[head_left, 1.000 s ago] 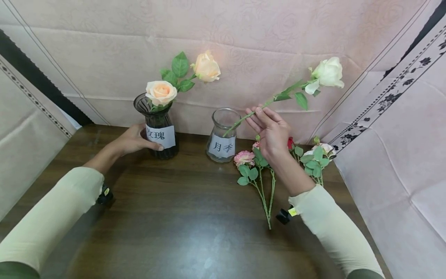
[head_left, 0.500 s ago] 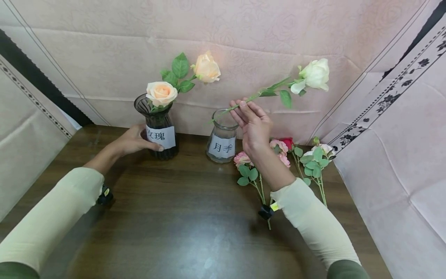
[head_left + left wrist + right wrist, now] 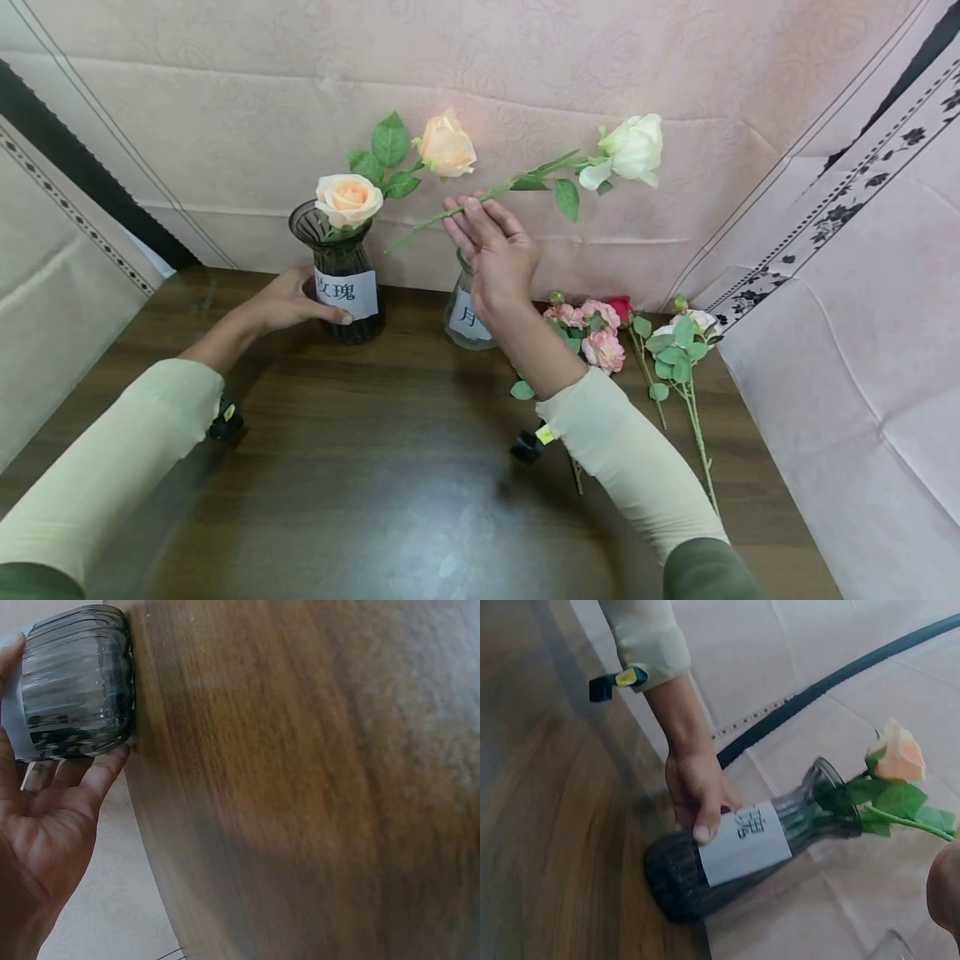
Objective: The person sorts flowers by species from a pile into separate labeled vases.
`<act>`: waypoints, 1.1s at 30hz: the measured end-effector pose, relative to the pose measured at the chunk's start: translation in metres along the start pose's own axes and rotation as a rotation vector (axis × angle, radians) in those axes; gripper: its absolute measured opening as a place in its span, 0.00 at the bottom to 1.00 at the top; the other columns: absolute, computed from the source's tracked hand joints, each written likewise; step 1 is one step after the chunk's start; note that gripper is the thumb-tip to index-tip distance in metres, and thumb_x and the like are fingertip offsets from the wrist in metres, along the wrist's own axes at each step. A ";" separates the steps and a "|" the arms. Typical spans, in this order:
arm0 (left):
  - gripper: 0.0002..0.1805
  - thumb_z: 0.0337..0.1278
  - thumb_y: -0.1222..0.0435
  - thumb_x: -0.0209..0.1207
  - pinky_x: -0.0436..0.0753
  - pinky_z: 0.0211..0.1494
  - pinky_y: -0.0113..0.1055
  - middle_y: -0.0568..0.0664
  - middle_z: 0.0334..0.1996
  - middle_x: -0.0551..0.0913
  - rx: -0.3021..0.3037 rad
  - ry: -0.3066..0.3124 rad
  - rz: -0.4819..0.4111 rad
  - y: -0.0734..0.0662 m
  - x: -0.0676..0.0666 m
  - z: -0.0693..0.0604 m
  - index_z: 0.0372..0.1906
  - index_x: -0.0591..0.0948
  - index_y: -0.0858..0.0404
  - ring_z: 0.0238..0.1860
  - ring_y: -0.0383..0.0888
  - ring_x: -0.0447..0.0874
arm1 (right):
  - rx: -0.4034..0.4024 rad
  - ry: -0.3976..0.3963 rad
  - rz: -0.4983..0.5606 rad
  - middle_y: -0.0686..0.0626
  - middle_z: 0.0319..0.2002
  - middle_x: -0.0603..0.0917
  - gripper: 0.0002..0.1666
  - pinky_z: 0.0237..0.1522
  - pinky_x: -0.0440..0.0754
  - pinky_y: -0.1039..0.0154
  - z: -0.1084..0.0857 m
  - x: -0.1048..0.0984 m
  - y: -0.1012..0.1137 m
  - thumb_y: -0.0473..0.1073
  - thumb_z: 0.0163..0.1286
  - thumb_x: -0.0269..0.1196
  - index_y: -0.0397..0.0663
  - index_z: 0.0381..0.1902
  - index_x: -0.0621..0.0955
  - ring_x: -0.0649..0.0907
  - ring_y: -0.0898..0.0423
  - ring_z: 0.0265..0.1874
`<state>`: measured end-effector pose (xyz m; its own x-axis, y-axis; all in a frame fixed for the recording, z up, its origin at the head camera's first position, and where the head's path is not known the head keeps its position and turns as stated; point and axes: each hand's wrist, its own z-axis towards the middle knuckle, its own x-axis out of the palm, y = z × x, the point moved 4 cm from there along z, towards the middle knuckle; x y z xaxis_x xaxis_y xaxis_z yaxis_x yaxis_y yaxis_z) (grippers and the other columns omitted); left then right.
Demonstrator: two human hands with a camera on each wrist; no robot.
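A dark ribbed vase (image 3: 341,254) with a white label stands at the left back, holding two peach roses (image 3: 348,201). My left hand (image 3: 288,304) grips its lower body, thumb across the label; the left wrist view shows fingers (image 3: 105,772) around the glass (image 3: 75,682). My right hand (image 3: 498,254) pinches the green stem of a white rose (image 3: 633,150) in the air, bloom to the right, stem end pointing down-left towards the dark vase. Behind that hand, the clear labelled vase (image 3: 467,321) is partly hidden. In the right wrist view the dark vase (image 3: 806,825) appears with the left hand (image 3: 697,784) on it.
Pink flowers (image 3: 602,350), a red flower (image 3: 619,307) and a white flower with green leaves (image 3: 682,346) lie on the brown table (image 3: 360,467) at the right, partly under the right forearm. A pale patterned cloth (image 3: 225,125) hangs behind the table.
My right hand has moved left with the white rose, passing from right of the clear vase to in front of it, the stem end nearing the dark vase. The left hand has stayed put.
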<state>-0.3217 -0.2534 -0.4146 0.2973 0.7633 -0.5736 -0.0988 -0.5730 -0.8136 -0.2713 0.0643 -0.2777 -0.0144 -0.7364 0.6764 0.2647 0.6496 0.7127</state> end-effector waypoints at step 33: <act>0.45 0.66 0.55 0.80 0.78 0.77 0.53 0.62 0.74 0.84 0.016 0.020 0.004 0.001 -0.001 0.004 0.82 0.72 0.62 0.73 0.57 0.83 | -0.059 -0.050 -0.399 0.35 0.52 0.95 0.14 0.48 0.95 0.60 -0.014 0.044 -0.082 0.38 0.77 0.76 0.32 0.53 0.92 0.95 0.39 0.46</act>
<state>-0.3256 -0.2531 -0.4150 0.3157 0.7545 -0.5754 -0.1157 -0.5713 -0.8126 -0.2801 -0.0237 -0.3087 -0.1740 -0.9173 0.3581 0.2833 0.3017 0.9103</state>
